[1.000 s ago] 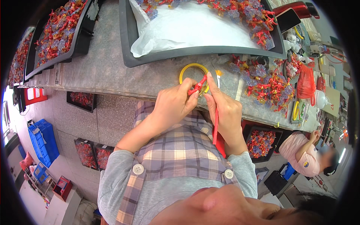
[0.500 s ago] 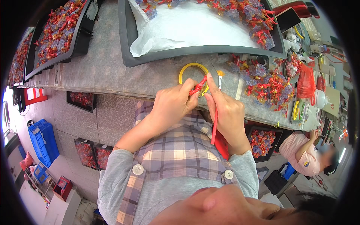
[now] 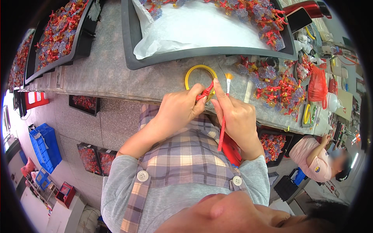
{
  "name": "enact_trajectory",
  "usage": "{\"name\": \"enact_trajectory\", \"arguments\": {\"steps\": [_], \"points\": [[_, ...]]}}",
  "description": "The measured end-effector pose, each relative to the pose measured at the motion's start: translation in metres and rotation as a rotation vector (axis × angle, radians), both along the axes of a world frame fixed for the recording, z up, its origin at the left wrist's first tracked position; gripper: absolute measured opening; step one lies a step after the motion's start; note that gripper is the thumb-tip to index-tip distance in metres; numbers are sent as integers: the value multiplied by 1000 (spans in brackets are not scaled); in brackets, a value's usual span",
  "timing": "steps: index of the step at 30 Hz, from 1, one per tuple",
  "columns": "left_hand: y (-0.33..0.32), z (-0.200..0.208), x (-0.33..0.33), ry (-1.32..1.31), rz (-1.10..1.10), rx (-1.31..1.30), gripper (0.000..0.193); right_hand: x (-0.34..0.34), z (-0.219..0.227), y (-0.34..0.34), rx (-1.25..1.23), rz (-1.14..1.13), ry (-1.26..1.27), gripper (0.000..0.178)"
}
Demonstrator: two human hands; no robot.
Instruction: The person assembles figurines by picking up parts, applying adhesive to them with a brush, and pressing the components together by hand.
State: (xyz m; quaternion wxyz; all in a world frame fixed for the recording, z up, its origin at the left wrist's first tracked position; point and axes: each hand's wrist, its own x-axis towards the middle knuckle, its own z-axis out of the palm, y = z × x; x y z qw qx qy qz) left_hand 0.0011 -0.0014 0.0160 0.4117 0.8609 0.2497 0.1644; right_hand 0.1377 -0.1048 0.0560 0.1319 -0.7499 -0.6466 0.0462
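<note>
My left hand (image 3: 179, 106) is closed around a small glossy red figure (image 3: 204, 93), pinching it between thumb and fingers near the table's front edge. A paintbrush (image 3: 221, 136) with a red handle and yellow bristles is tucked in my right hand (image 3: 237, 113), its bristles pointing away from me. The right index fingertip meets the far end of the red figure. Beneath and just beyond the figure, a yellow ring (image 3: 187, 77) lies flat on the grey tabletop (image 3: 165, 81), partly covered by my fingers.
A large black tray (image 3: 134, 46), lined with white sheet, holds several red-and-violet pieces. Similar pieces (image 3: 278, 91) are heaped on the table at right. Another filled tray (image 3: 87, 48) stands left. A red plastic bag (image 3: 317, 85) and white bottle (image 3: 332, 103) sit far right, near a co-worker (image 3: 314, 159).
My right hand has shifted slightly to the right, and its index fingertip has dropped a little along the red figure. The left hand keeps its hold almost unmoved.
</note>
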Motion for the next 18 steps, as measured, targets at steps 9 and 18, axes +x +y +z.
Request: {"name": "enact_trajectory", "arguments": {"steps": [9,18], "points": [[1,5,-1,75,-84,-198,16,6,3,-2,4,70,-72,45],[6,17,-1,119,-95,-385,17,9,13,-5,71,55,-18,42]]}}
